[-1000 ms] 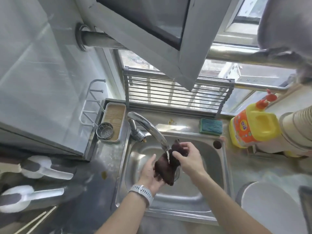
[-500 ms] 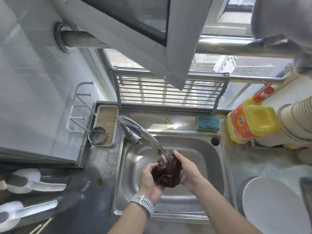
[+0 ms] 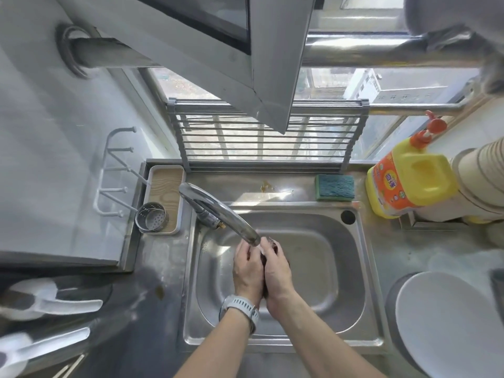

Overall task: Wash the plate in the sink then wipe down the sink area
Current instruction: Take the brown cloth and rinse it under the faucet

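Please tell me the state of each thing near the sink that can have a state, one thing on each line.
Faucet: spout swung over the basin; flow mostly hidden by the hands.
Dark cloth: squeezed between both hands, mostly hidden.
Left hand: closed on the cloth.
Right hand: closed on the cloth.
Sink: no dishes in it.
White plate: lying on the counter, right of the sink.
Sponge: lying unused behind the sink.
Window: swung open.
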A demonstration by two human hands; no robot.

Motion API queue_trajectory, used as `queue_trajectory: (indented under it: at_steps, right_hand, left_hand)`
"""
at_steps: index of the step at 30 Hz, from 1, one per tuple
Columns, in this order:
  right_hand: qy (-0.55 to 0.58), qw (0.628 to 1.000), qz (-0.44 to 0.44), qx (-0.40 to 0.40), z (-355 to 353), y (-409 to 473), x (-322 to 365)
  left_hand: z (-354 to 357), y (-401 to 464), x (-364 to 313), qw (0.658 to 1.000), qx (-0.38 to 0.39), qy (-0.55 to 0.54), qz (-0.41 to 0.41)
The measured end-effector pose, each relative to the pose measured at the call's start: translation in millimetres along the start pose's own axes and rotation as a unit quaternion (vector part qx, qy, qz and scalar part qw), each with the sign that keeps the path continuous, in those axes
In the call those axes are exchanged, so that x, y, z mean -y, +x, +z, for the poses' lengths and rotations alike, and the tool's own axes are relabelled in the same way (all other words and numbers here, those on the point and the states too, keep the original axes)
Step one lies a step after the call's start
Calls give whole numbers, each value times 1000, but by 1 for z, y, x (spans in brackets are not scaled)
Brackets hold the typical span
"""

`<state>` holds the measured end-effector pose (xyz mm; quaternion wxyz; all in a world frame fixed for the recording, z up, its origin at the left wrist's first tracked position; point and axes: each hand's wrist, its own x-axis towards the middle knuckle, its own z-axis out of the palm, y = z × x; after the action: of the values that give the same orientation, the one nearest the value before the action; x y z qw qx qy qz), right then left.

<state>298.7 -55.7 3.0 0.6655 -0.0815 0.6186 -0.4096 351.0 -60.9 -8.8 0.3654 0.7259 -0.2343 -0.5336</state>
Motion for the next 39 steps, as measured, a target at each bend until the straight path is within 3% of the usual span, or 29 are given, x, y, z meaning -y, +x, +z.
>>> queue_trajectory:
  at_steps: [6, 10, 14, 20, 39]
  right_hand:
    - [48, 994, 78, -58, 7, 10, 3]
    - [30, 993, 81, -84, 4, 23, -5]
    - [-11, 993, 91, -77, 6, 32, -9]
    - [-94, 989, 87, -80, 7, 41, -17]
    - [-140, 988, 53, -43, -9, 36, -11]
  left_hand:
    - [2, 0, -5, 998, 21, -15, -60]
    - [6, 6, -2, 994, 19, -4, -103]
    - [8, 17, 1, 995, 3, 36, -96]
    - [6, 34, 14, 989, -7, 11, -146]
    - [13, 37, 8, 986, 1, 39, -164]
